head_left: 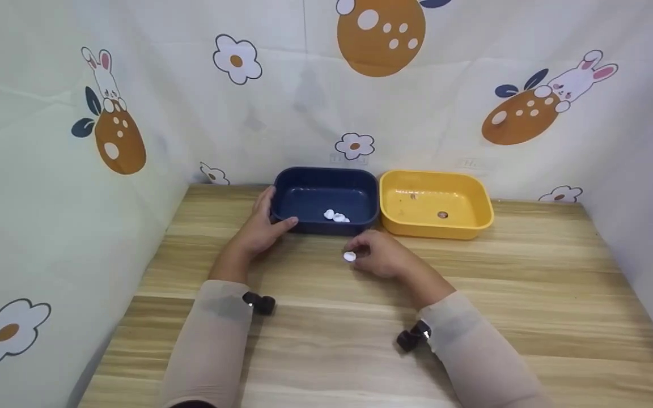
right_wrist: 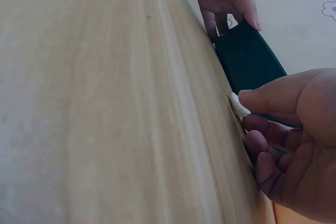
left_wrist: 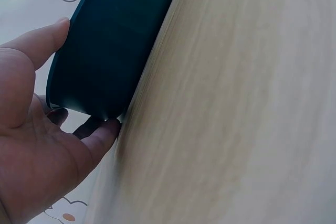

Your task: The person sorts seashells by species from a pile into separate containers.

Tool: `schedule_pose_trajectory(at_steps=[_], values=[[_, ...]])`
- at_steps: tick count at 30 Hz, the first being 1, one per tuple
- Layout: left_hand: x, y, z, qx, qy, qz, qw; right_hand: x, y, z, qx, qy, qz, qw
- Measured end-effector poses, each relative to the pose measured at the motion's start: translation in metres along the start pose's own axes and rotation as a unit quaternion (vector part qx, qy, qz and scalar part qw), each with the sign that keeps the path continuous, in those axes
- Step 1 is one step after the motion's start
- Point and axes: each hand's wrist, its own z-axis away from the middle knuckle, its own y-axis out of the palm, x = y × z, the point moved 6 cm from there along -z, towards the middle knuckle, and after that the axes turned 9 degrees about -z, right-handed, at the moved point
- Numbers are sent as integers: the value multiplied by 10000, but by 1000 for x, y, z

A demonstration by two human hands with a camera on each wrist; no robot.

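My left hand holds the near-left corner of a dark blue bin. In the left wrist view its thumb touches the rim of the bin, and the fingers are bent against the end wall near the tabletop. Between thumb and fingers, my right hand pinches a small white shell-like piece in front of the blue bin. The right wrist view shows this piece close to the wood surface. Several similar white pieces lie inside the blue bin.
A yellow bin stands directly right of the blue one, with a small dark round spot on its floor. Both sit at the back of the wooden table, before a printed curtain. Curtain also borders the left side.
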Motion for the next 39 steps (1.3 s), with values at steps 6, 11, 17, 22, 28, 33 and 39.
schedule_pose_trajectory(at_steps=[6,11,17,22,28,33,39], values=[[1,0,0,15,-18,-75,10000,0,2,0,10,-156,199,9997],[1,0,-1,5,-47,-17,10000,-1,5,0,69,-141,238,9996],[0,1,0,26,-61,3,10000,-2,6,0,102,49,111,9999],[-1,1,1,80,-38,40,10000,-3,6,-1,119,104,36,9999],[-1,1,1,88,-49,40,9999,-1,7,0,102,116,34,9999],[-1,0,1,52,-42,112,9999,-1,6,0,100,137,46,9998],[-1,0,0,31,-21,128,9999,1,2,0,138,104,-3,9998]])
